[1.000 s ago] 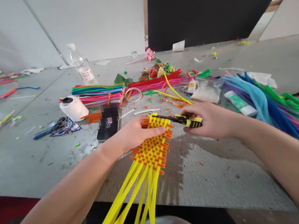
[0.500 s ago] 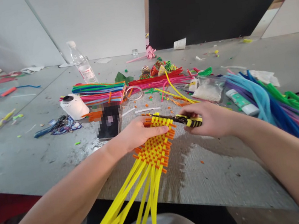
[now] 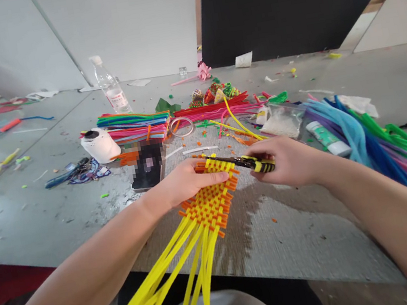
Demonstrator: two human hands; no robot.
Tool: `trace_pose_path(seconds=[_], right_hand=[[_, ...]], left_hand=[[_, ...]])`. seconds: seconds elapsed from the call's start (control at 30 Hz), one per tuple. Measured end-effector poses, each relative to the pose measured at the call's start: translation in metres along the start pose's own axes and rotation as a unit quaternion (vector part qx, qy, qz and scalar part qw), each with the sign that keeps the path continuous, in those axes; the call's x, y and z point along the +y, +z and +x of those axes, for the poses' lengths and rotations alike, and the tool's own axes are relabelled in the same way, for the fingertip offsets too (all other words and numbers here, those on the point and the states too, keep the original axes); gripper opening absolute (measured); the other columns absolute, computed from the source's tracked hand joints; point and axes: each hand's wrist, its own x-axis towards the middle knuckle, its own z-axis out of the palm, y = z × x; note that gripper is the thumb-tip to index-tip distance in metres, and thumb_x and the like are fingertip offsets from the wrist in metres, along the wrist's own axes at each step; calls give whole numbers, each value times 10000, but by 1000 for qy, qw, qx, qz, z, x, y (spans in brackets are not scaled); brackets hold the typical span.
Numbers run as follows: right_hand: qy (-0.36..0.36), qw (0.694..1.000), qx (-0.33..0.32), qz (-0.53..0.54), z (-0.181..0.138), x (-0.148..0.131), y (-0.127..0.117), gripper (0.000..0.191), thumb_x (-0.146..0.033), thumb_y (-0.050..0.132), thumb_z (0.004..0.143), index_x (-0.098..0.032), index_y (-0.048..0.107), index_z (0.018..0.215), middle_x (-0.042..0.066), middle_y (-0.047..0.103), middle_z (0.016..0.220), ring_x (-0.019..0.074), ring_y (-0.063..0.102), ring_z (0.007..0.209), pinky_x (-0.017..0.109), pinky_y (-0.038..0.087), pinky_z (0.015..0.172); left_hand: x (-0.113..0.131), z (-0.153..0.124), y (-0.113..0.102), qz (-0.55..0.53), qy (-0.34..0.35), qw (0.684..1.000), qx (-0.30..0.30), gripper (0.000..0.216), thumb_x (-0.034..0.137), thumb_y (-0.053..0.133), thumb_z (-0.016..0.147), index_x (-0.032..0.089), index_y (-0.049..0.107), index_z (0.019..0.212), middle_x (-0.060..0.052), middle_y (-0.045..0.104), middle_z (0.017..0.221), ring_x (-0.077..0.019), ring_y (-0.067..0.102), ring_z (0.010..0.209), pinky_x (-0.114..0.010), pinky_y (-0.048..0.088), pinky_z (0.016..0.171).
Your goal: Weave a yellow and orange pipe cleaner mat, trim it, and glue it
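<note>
My left hand [image 3: 193, 181] grips a woven panel of yellow and orange pipe cleaners [image 3: 211, 202], thumb pressed on its face. Long loose yellow strands trail from the panel toward my lap, while short orange ends stick out along its sides. My right hand [image 3: 287, 162] is closed around black-and-yellow-handled scissors [image 3: 254, 162]. Their dark blades reach left across the panel's upper edge, near the orange ends by my left fingers. Exactly what lies between the blades is too small to tell. The fingertips of my left hand are partly hidden behind the panel.
Behind my hands lie a phone [image 3: 147, 164], a white bottle [image 3: 100, 146], bundled pipe cleaners [image 3: 132, 125] and a clear water bottle [image 3: 112, 89]. To the right are a glue tube [image 3: 328, 138] and a loose pile of blue pipe cleaners [image 3: 366, 146]. Blue-handled pliers [image 3: 63, 177] rest at left.
Both hands keep nearly the same pose on the panel and scissors. The loose yellow strands have swung slightly left, and the whole view has shifted a little.
</note>
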Motion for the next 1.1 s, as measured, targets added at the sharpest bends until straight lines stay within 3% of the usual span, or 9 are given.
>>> trace_pose_path(seconds=[0.2, 0.4, 0.57, 0.67, 0.77, 0.87, 0.97, 1.03, 1.1], right_hand=[[12, 1000, 16, -2, 0, -1, 1, 57, -280, 641, 758, -224, 643, 766, 10, 662, 708, 172, 561, 648, 305, 394, 625], [94, 993, 47, -48, 4, 4, 2, 226, -433, 673, 820, -234, 595, 747, 33, 646, 692, 198, 571, 647, 335, 389, 623], [187, 977, 74, -67, 9, 12, 5, 279, -505, 678, 854, -235, 615, 817, 102, 750, 860, 282, 678, 771, 373, 456, 665], [216, 971, 77, -70, 11, 19, 10, 314, -533, 667, 870, -222, 647, 903, 147, 773, 978, 339, 715, 880, 410, 497, 724], [221, 968, 79, -93, 11, 25, 14, 363, -575, 678, 860, -223, 653, 944, 161, 767, 1007, 375, 712, 927, 431, 493, 738], [207, 970, 73, -103, 11, 27, 17, 350, -586, 687, 858, -242, 642, 908, 141, 755, 962, 360, 701, 888, 419, 474, 708], [193, 973, 65, -106, 11, 25, 20, 304, -545, 694, 863, -246, 649, 897, 123, 750, 926, 328, 693, 840, 399, 464, 681], [181, 974, 62, -117, 12, 24, 21, 269, -507, 710, 848, -246, 662, 892, 115, 749, 909, 319, 692, 825, 390, 461, 673], [173, 974, 64, -132, 12, 23, 23, 261, -492, 725, 826, -244, 671, 887, 117, 750, 912, 329, 696, 834, 390, 464, 674]], left_hand=[[0, 0, 1, -14, 7, 1000, -7, 127, 282, 857, 864, 180, 796, 909, -23, 791, 803, -145, 722, 651, -270, 616, 661], [2, 0, -1, 3, 14, 1000, 8, 177, 327, 853, 865, 171, 777, 904, -42, 790, 828, -163, 732, 678, -297, 619, 690], [-4, 10, -1, -4, 80, 989, 125, 380, 226, 804, 875, 169, 682, 1230, -112, 792, 1181, -210, 775, 977, -370, 611, 931], [-3, 14, -9, 134, 89, 968, 194, 518, 283, 763, 917, 153, 594, 1389, -168, 733, 1343, -246, 742, 1127, -398, 565, 1028], [12, 9, -33, 335, 139, 901, 237, 561, 404, 774, 898, 166, 625, 1382, -169, 685, 1429, -269, 712, 1171, -395, 540, 1038], [36, -7, -75, 451, 119, 847, 255, 438, 442, 733, 904, 185, 695, 1256, -115, 778, 1191, -249, 729, 1051, -367, 549, 963], [55, -27, -124, 524, 14, 798, 299, 394, 461, 759, 830, 190, 705, 1110, -98, 781, 1120, -256, 721, 981, -348, 541, 876], [60, -34, -148, 553, -86, 789, 255, 453, 532, 797, 748, 211, 703, 1054, -84, 784, 1042, -267, 716, 919, -331, 522, 780], [58, -35, -159, 535, -146, 805, 211, 489, 599, 795, 709, 221, 695, 1002, -91, 782, 1007, -275, 721, 891, -316, 511, 707]])
